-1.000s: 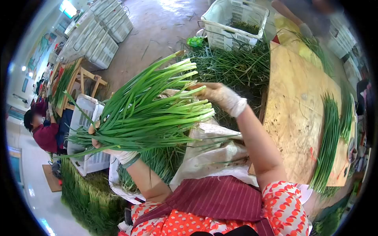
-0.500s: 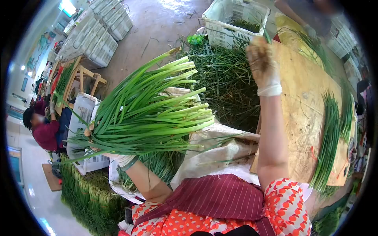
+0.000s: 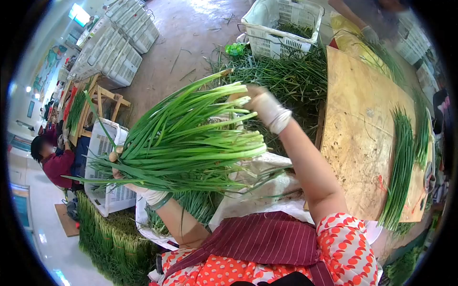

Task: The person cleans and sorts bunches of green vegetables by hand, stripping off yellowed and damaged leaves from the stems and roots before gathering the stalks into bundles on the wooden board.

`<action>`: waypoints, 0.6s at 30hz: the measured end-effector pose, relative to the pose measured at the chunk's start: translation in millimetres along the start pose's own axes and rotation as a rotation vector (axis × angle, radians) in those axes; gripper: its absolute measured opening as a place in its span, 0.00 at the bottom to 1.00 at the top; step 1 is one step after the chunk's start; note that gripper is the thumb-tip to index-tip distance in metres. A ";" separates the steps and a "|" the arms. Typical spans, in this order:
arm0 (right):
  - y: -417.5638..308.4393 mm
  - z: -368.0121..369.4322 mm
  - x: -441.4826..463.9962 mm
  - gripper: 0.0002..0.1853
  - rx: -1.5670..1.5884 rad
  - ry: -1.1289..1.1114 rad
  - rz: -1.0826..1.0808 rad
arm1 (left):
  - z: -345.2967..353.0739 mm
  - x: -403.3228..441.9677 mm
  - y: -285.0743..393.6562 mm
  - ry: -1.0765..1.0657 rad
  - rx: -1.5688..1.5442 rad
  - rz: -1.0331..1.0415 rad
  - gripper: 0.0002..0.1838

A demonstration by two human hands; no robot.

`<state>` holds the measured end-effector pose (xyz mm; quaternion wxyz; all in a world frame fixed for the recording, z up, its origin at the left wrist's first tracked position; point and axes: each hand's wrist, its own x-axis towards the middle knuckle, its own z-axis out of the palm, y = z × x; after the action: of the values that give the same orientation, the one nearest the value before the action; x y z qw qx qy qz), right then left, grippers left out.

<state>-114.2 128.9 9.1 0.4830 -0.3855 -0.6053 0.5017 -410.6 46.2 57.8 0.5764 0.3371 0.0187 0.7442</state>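
The bunch of long green stalks [image 3: 186, 143] lies just off the middle of view towards 9 o'clock, held off any surface, its pale ends pointing to 3 o'clock and its leaf tips to 9. The left hand [image 3: 136, 188], gloved, at about 8 o'clock, is curled round the leafy part, two bare fingertips showing over the top. Gripping there seems to leave the pale ends fanned out and within the other hand's reach. The right hand [image 3: 256, 101], at 1 o'clock, is bent beside the upper pale ends; it is blurred and partly behind them, so I cannot tell how far its fingers are closed or whether they pinch anything.

Past it, between 1 and 2 o'clock, spreads a heap of loose greens [image 3: 286, 78], with a white crate [image 3: 272, 40] beyond. At 3 o'clock stands the wooden counter [image 3: 362, 128], bearing a neat sheaf [image 3: 400, 167] with stalks lined up, probably so that it stays even. Standing bundles [image 3: 114, 229] crowd together at 8 o'clock, perhaps propping one another upright. Stacked crates [image 3: 107, 62] rise at 10 o'clock, likely piled to save floor. A co-worker [image 3: 59, 167] sits at 9 o'clock.
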 end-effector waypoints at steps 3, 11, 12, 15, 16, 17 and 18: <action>18.6 -59.0 -2.3 0.13 0.608 0.612 0.185 | -2.7 2.7 5.5 -0.038 0.020 0.032 0.12; -6.5 -6.3 -7.5 0.25 0.361 -0.276 0.199 | -5.4 1.2 -2.4 0.028 -0.042 -0.036 0.12; 1.3 -1.8 -5.6 0.23 0.365 -0.281 0.199 | -2.9 0.9 -5.0 0.016 -0.047 -0.051 0.12; 0.6 -1.9 -10.7 0.14 0.288 -0.208 0.175 | 0.5 -0.5 -6.5 0.043 -0.051 -0.050 0.11; 1.8 -5.9 -9.5 0.13 0.268 -0.114 0.142 | 1.3 -1.4 -6.5 0.081 -0.053 -0.036 0.10; 3.3 -11.6 -7.0 0.12 0.246 -0.021 0.110 | 1.9 -2.1 -7.7 0.083 -0.054 -0.034 0.10; 0.7 -20.8 -7.5 0.10 0.120 0.180 0.116 | 2.5 -2.2 -9.3 0.089 -0.070 -0.032 0.10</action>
<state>-92.2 126.8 7.6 0.5277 -0.4338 -0.5053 0.5274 -401.1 46.5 54.7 0.5982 0.2829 0.0239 0.7494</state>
